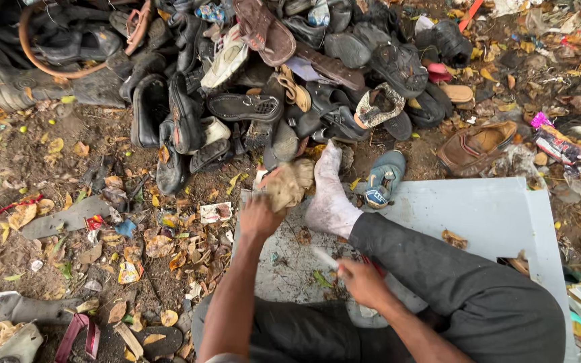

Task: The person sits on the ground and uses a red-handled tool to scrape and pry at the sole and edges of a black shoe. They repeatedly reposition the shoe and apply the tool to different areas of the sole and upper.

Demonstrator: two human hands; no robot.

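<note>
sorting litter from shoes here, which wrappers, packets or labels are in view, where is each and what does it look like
Small flat packet: on the dirt left of the left hand, rectangular, white with red.
Crumpled wrapper: far right among leaves, long, pink, red and yellow.
Small wrapper: lower left among leaves, yellow and white.

The right hand (364, 282) is motion-blurred, its thin pale tool (324, 257) unidentifiable.

Shoe pile (237, 81): mostly black leather and rubber, dull and scuffed.
Tan piece (289, 183) in left hand (258, 216): rough, matt, crumpled leather or cloth; cannot tell which.
Board (492, 215): smooth pale sheet, matt, dusty.
Trousers (465, 282): dark woven cloth, matt.
Ground (28, 175): rough soil, dry leaves.
</note>
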